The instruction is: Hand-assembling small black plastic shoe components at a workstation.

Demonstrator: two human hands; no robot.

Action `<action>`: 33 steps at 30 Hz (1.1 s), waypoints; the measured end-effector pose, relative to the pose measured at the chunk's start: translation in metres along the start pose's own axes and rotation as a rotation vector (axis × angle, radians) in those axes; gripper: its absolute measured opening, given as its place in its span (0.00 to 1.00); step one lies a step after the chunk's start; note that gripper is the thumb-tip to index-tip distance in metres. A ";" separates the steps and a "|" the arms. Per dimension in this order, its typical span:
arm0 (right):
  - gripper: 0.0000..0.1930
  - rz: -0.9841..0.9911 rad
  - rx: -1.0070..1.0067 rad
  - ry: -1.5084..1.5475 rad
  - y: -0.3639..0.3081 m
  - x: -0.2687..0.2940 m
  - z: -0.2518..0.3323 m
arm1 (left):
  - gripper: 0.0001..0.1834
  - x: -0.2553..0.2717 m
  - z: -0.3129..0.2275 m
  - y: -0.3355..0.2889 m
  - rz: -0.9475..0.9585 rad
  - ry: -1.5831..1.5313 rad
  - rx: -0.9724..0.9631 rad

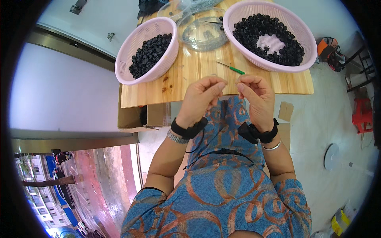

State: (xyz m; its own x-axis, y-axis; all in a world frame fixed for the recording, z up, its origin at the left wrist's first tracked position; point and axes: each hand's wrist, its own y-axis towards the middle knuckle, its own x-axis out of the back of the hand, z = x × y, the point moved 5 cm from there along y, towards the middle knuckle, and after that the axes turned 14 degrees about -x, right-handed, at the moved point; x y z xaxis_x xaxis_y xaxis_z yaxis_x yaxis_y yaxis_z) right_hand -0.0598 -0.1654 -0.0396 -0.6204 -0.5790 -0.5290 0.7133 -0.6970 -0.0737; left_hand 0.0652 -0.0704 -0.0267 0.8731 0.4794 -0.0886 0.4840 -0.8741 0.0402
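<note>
Just over the table's near edge, my left hand (203, 94) and my right hand (257, 95) face each other with a small gap between their fingertips. Each one is closed in a pinch of thumb and forefinger; whatever they hold, if anything, is too small to make out. Beyond my fingers lies a thin pick with a green handle (237, 70). Farther left, a pink basket (170, 29) is filled with small black plastic parts (151, 54). To the right, a larger pink basket (307, 37) holds black ring-shaped parts (291, 53) around a bare patch.
Between the baskets, a clear round plastic container (204, 44) holds small items I cannot make out. The wooden table (139, 95) ends right at my hands. Below its left side is an open cardboard box (158, 115); a red stool (362, 115) stands far right.
</note>
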 end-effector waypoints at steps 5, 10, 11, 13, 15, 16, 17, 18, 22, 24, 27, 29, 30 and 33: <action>0.07 0.046 0.125 -0.084 -0.007 -0.009 -0.003 | 0.10 -0.013 0.014 -0.023 -0.025 -0.254 0.002; 0.07 0.052 0.229 -0.336 -0.018 -0.012 -0.005 | 0.09 -0.012 0.015 -0.031 -0.037 -0.280 -0.039; 0.07 0.046 0.224 -0.340 -0.019 -0.011 -0.002 | 0.09 -0.011 0.015 -0.033 -0.035 -0.286 -0.033; 0.09 0.056 0.328 -0.670 -0.025 -0.018 0.008 | 0.08 -0.008 0.012 -0.034 0.021 -0.104 -0.056; 0.10 0.060 0.448 -0.866 -0.029 -0.023 0.015 | 0.09 -0.008 0.014 -0.037 0.032 -0.061 -0.111; 0.11 0.066 0.577 -1.055 -0.033 -0.029 0.018 | 0.10 -0.007 0.013 -0.038 0.045 -0.012 -0.169; 0.11 0.072 0.570 -1.059 -0.033 -0.030 0.018 | 0.10 -0.006 0.014 -0.039 0.039 -0.017 -0.166; 0.11 0.061 0.553 -1.110 -0.034 -0.031 0.018 | 0.10 -0.007 0.013 -0.040 0.073 0.035 -0.173; 0.10 0.032 0.470 -1.068 -0.030 -0.025 0.010 | 0.13 -0.008 0.008 -0.044 0.094 0.092 -0.151; 0.09 0.068 0.276 -0.739 -0.028 -0.021 0.001 | 0.13 -0.004 0.005 -0.045 0.097 0.062 -0.144; 0.07 0.106 -0.012 -0.279 -0.029 -0.021 -0.010 | 0.13 0.000 0.005 -0.047 0.081 -0.006 -0.130; 0.07 0.118 -0.106 -0.149 -0.029 -0.020 -0.015 | 0.13 0.002 0.005 -0.048 0.059 -0.046 -0.124; 0.07 0.120 -0.116 -0.156 -0.029 -0.019 -0.017 | 0.12 0.003 0.004 -0.049 0.038 -0.039 -0.129; 0.07 0.139 -0.080 -0.160 -0.029 -0.022 -0.019 | 0.12 0.005 0.005 -0.050 0.016 -0.027 -0.157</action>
State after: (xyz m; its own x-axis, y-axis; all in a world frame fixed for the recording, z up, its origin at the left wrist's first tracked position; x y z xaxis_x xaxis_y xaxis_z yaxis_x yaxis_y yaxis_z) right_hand -0.0604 -0.1248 -0.0421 -0.5536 -0.7312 -0.3987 0.8152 -0.5737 -0.0797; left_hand 0.0449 -0.0247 -0.0341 0.8799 0.4614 -0.1136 0.4751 -0.8576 0.1969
